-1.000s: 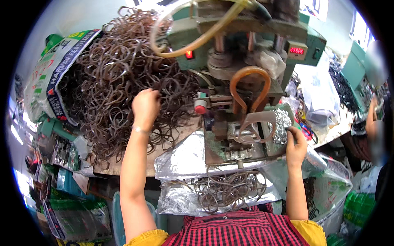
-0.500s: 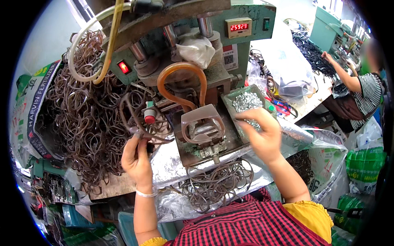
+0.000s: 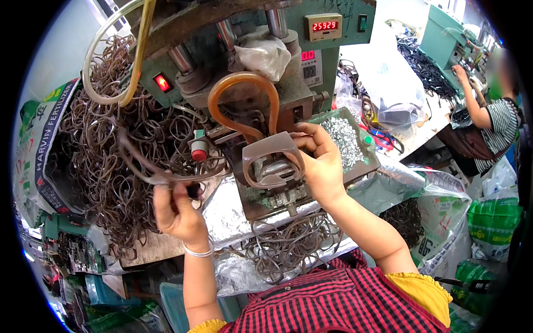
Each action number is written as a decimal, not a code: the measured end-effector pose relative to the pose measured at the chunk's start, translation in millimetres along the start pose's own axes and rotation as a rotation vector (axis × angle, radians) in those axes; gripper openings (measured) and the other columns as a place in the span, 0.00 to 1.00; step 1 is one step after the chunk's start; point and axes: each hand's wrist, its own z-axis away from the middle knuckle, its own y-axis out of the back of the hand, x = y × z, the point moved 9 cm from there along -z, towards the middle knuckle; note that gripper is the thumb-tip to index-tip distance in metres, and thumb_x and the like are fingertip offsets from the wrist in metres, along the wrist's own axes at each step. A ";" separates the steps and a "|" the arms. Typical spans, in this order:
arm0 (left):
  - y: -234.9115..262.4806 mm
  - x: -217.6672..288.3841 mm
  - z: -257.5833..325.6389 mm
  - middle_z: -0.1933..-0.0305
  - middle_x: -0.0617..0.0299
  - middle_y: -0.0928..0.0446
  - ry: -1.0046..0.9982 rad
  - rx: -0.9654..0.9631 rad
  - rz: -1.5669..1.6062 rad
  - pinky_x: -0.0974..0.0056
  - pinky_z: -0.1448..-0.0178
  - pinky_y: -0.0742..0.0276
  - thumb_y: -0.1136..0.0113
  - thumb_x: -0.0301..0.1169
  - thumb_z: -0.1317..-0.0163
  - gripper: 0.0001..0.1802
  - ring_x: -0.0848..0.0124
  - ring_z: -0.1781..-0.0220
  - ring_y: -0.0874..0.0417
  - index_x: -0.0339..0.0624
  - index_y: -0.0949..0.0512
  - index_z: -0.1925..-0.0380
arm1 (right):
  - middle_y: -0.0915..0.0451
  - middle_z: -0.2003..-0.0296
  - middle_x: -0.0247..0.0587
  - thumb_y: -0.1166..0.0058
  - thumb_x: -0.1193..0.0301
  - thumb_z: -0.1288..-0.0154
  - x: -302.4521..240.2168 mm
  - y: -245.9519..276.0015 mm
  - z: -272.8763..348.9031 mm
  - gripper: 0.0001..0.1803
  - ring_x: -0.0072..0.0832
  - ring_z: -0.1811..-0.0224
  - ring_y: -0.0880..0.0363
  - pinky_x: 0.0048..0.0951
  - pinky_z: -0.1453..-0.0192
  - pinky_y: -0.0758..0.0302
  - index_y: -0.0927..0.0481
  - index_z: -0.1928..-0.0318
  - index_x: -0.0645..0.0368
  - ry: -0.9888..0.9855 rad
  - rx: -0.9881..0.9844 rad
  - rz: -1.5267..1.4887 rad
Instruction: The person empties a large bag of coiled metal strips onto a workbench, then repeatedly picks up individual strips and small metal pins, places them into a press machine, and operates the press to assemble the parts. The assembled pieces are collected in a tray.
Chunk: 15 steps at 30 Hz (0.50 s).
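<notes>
My left hand (image 3: pixel 180 216) is closed on a brown curved plastic frame (image 3: pixel 158 176), smeared by motion, beside the heap on the left. Another brown plastic frame (image 3: pixel 272 145) sits on the fixture of a green press (image 3: pixel 347 64) in front of me. At its right side is my right hand (image 3: pixel 325 166), fingers bent and closed; the frame partly hides the fingertips, and I cannot make out what they hold. To the right of this hand lies a tray (image 3: pixel 369 162) of small silvery metal pieces (image 3: pixel 343 136). An orange hose (image 3: pixel 244 77) loops behind the frame.
A large heap of brown frames (image 3: pixel 111 155) fills the left, by a printed sack (image 3: pixel 55 144). More frames (image 3: pixel 288 247) lie on silver sheeting near me. A red push button (image 3: pixel 199 152) stands left of the fixture. Another person (image 3: pixel 491 116) works at the far right.
My right hand has moved left from beside the metal pieces to the frame on the fixture. My left hand has shifted slightly left and down with its frame.
</notes>
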 end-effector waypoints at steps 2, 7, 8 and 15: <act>-14.6 44.3 -24.6 0.62 0.54 0.18 -0.202 0.009 0.199 0.69 0.72 0.20 0.44 0.21 0.30 0.15 0.73 0.68 0.20 0.32 0.24 0.44 | 0.17 0.55 0.40 0.37 0.81 0.41 -4.4 -2.6 -1.0 0.24 0.19 0.53 0.20 0.21 0.45 0.26 0.27 0.43 0.67 -0.029 0.017 -0.045; -40.7 52.5 -46.1 0.52 0.50 0.17 -0.393 -0.090 -0.056 0.67 0.47 0.20 0.42 0.18 0.33 0.16 0.70 0.54 0.18 0.32 0.22 0.45 | 0.18 0.50 0.43 0.40 0.83 0.41 -18.5 -29.5 4.1 0.25 0.20 0.53 0.19 0.22 0.44 0.26 0.29 0.42 0.70 -0.064 -0.037 -0.159; -34.7 53.4 -42.7 0.52 0.50 0.17 -0.372 -0.043 -0.126 0.66 0.50 0.19 0.42 0.18 0.32 0.16 0.70 0.55 0.17 0.32 0.22 0.45 | 0.18 0.50 0.43 0.42 0.83 0.40 -18.9 -31.0 6.5 0.25 0.20 0.53 0.19 0.22 0.43 0.26 0.29 0.42 0.70 -0.087 -0.020 -0.159; -71.0 71.2 20.3 0.63 0.54 0.18 -0.546 -0.348 -0.248 0.65 0.66 0.22 0.35 0.11 0.55 0.18 0.63 0.67 0.17 0.39 0.14 0.62 | 0.24 0.42 0.55 0.39 0.71 0.43 -53.4 34.2 11.8 0.20 0.49 0.34 0.29 0.46 0.34 0.30 0.18 0.48 0.59 0.316 -0.113 1.040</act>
